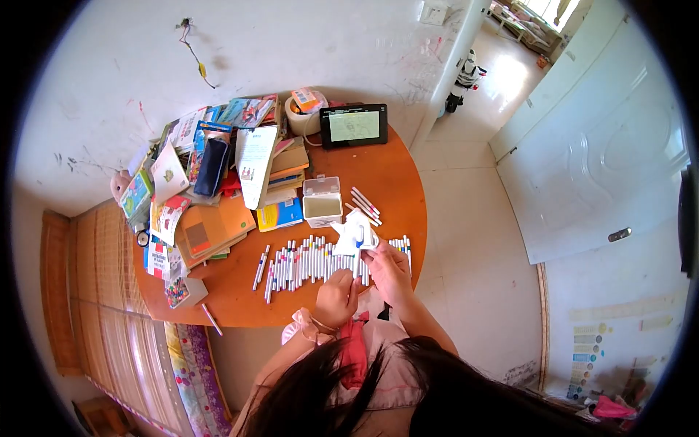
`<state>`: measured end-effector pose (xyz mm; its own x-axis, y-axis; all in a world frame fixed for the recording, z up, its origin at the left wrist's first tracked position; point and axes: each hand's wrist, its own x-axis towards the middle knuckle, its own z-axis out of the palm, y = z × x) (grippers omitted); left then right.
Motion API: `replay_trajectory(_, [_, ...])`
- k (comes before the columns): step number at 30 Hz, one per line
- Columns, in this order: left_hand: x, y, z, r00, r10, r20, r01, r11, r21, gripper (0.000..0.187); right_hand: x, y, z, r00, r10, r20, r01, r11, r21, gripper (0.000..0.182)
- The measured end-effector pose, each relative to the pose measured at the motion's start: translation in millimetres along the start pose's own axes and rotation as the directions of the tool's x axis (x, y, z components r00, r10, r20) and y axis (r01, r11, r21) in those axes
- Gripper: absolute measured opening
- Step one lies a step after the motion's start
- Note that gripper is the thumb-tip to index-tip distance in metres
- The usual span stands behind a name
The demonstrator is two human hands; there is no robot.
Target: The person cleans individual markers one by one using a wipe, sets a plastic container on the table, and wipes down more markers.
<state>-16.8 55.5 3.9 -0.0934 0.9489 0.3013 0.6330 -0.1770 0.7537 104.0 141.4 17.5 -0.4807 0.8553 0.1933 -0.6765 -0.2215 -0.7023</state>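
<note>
The markers (313,258) are white and multicolour-banded, the table (397,178) orange-brown.

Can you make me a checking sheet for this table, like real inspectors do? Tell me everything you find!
Surface: brown table, rounded on the right.
Job's things: white markers in a long row; a few more beside the open box; one at the front edge, seeming to overhang it.
Clutter: books piled on the left, pencil case on them; tablet at the back.
Grip: right hand holds a white thing, too unclear to name; left hand is by the row, its hold unclear.
Cables: wire hanging on the wall; pale cord beside the tablet.
Surroundings: white door on the right; wall scribbled on.
</note>
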Motion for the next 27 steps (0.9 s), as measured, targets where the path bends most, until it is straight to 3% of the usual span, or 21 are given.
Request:
replay_trajectory(2, [1.2, -0.3, -0.6, 0.999, -0.018, -0.039, 0.018, 1.0, 0.01, 0.016, -2.1, 1.1, 8.7, 0.998, 0.017, -0.068, -0.017, 1.0, 0.003, 0.032])
replay_trajectory(4, [5.2, -3.0, -10.6, 0.998, -0.021, -0.065, 0.023, 0.999, 0.03, 0.015, -13.1, 4.9, 10.1, 0.987, 0.133, -0.089, -0.159, 0.869, -0.468, 0.028])
replay_trajectory(6, [9.3, -2.9, -21.7, 0.995, -0.025, -0.094, 0.03, 0.998, 0.048, 0.014, -12.5, 18.3, 3.6, 0.982, 0.11, -0.152, -0.16, 0.912, -0.378, 0.03])
replay_trajectory(8, [11.9, -1.0, -29.9, 0.998, 0.068, 0.0, -0.068, 0.989, 0.132, 0.011, -3.0, 11.4, -0.7, 0.979, 0.12, -0.164, -0.151, 0.97, -0.191, 0.03])
replay_trajectory(9, [7.9, -10.7, -25.8, 0.992, 0.108, 0.066, -0.115, 0.986, 0.121, 0.01, 1.0, 6.1, -2.6, 0.982, 0.072, -0.172, -0.107, 0.973, -0.206, 0.03])
replay_trajectory(12, [5.1, -11.1, -26.2, 0.994, 0.083, 0.069, -0.089, 0.993, 0.081, 0.011, 7.9, -0.3, 13.7, 0.979, 0.121, -0.165, -0.146, 0.978, -0.151, 0.029])
replay_trajectory(14, [1.6, -22.9, -26.8, 0.987, 0.057, 0.149, -0.077, 0.988, 0.136, 0.013, -1.9, 16.9, 4.6, 0.96, 0.273, -0.064, -0.275, 0.869, -0.411, 0.032])
replay_trajectory(16, [-3.7, -32.4, -33.1, 0.975, 0.026, 0.222, -0.07, 0.979, 0.194, 0.016, -9.6, 34.6, -8.2, 0.909, 0.414, -0.041, -0.366, 0.75, -0.55, 0.031])
replay_trajectory(17, [-6.6, -35.3, -37.0, 0.964, -0.093, 0.249, 0.035, 0.973, 0.229, 0.019, -11.6, 39.4, -8.6, 0.886, 0.454, -0.095, -0.447, 0.783, -0.433, 0.025])
replay_trajectory(18, [-8.3, -37.7, -40.1, 0.939, -0.211, 0.271, 0.138, 0.954, 0.265, 0.022, -9.7, 40.0, -13.8, 0.887, 0.453, -0.093, -0.446, 0.783, -0.434, 0.025])
replay_trajectory(19, [-8.1, -27.9, -50.8, 0.948, -0.252, 0.192, 0.234, 0.966, 0.113, 0.029, -2.5, 31.7, -11.3, 0.987, 0.156, 0.031, -0.089, 0.698, -0.71, 0.022])
replay_trajectory(20, [-8.1, -26.3, -57.2, 0.948, -0.252, 0.192, 0.234, 0.966, 0.113, 0.029, 3.1, 22.6, -8.9, 0.965, -0.103, 0.242, 0.263, 0.443, -0.857, 0.021])
replay_trajectory(21, [-7.8, -26.6, -62.5, 0.966, -0.256, 0.044, 0.257, 0.966, -0.005, 0.031, 6.0, 13.0, -7.3, 0.954, -0.077, 0.29, 0.298, 0.335, -0.894, 0.026])
replay_trajectory(22, [-5.4, -22.7, -67.9, 0.956, -0.273, -0.105, 0.259, 0.958, -0.125, 0.034, 6.3, 11.0, -4.6, 0.954, -0.077, 0.29, 0.299, 0.334, -0.894, 0.026])
replay_trajectory(23, [1.2, -11.0, -74.7, 0.957, -0.253, -0.142, 0.234, 0.963, -0.136, 0.035, 5.8, 10.8, -1.9, 0.932, -0.047, 0.36, 0.36, 0.249, -0.899, 0.025])
replay_trajectory(24, [2.8, -12.4, -76.6, 0.957, -0.254, -0.141, 0.235, 0.962, -0.136, 0.035, 4.5, 12.4, 0.3, 0.905, -0.011, 0.426, 0.421, 0.165, -0.892, 0.024])
replay_trajectory(26, [4.8, -16.1, -81.5, 0.998, -0.038, -0.058, 0.036, 0.998, -0.042, 0.03, -1.0, 21.7, 1.9, 0.915, -0.009, 0.404, 0.399, 0.168, -0.901, 0.022])
replay_trajectory(27, [6.2, -14.7, -82.3, 0.997, -0.039, -0.06, 0.037, 0.998, -0.041, 0.03, -2.2, 23.7, 1.5, 0.924, -0.007, 0.383, 0.379, 0.173, -0.909, 0.022])
